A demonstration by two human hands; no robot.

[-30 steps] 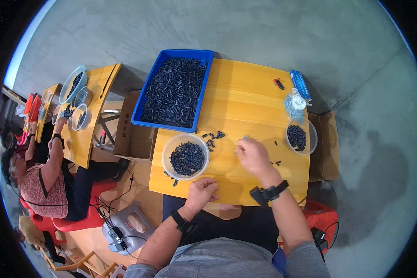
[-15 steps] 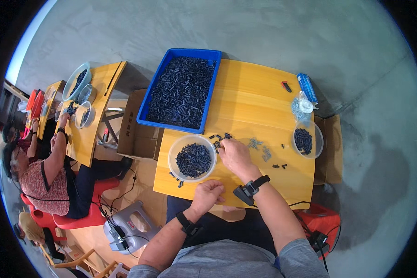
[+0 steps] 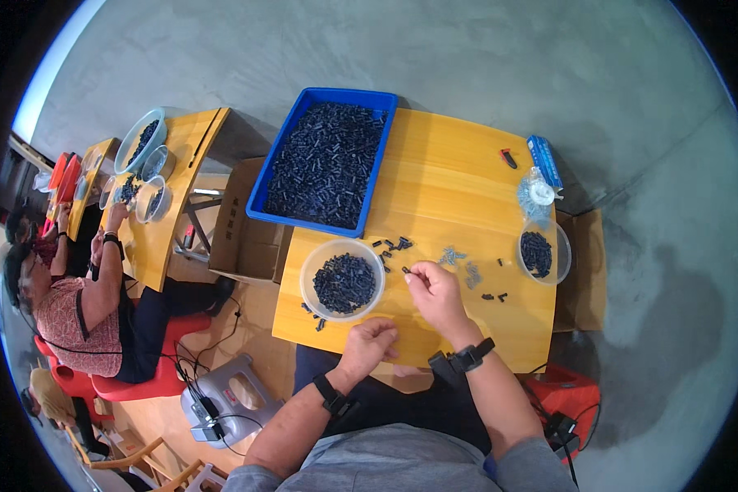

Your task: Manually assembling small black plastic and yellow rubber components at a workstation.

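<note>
My right hand (image 3: pixel 436 293) hovers over the yellow table, thumb and forefinger pinched on a small black cylindrical piece (image 3: pixel 406 270). Near the table's front edge is my left hand (image 3: pixel 369 346), its fingers drawn together; whatever they may hold is hidden. Between the left hand and the large tray stands a clear round bowl (image 3: pixel 326 248) full of similar black pieces. Several loose black pieces (image 3: pixel 399 243) lie to the right of this bowl, and a few more rest by its lower left side. Small silvery metal parts (image 3: pixel 473 275) are spread beyond my right hand.
A blue tray (image 3: pixel 307 224) heaped with black pieces sits at the back left. At the right edge are another clear bowl (image 3: pixel 562 254), a bag of metal parts (image 3: pixel 535 197), a blue box (image 3: pixel 544 161) and a red-black tool (image 3: pixel 508 158). A co-worker (image 3: pixel 78 316) sits at a table on the left.
My right hand has moved right and nearer to me, away from the loose black pieces beside the bowl, with one piece now showing at its fingertips. My left hand stays nearly in place.
</note>
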